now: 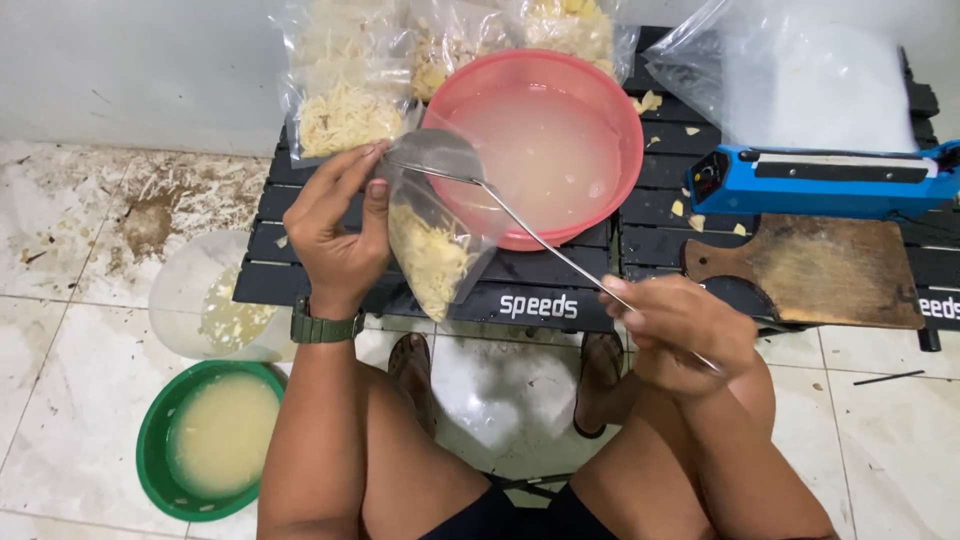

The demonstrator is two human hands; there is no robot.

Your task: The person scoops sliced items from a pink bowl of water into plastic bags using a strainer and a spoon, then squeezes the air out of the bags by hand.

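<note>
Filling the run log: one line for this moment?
left hand: holds bag of shreds | right hand: holds ladle at bag mouth | pink basin behind

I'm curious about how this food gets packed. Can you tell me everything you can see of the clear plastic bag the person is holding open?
The clear plastic bag is thin, see-through and soft. Its lower part holds pale yellow shredded pieces; the upper part is empty. The left hand pinches its open top edge, so it hangs tilted in front of the red basin, above the black slatted table. The bowl of a metal ladle, held by the right hand, sits at its mouth.
</note>
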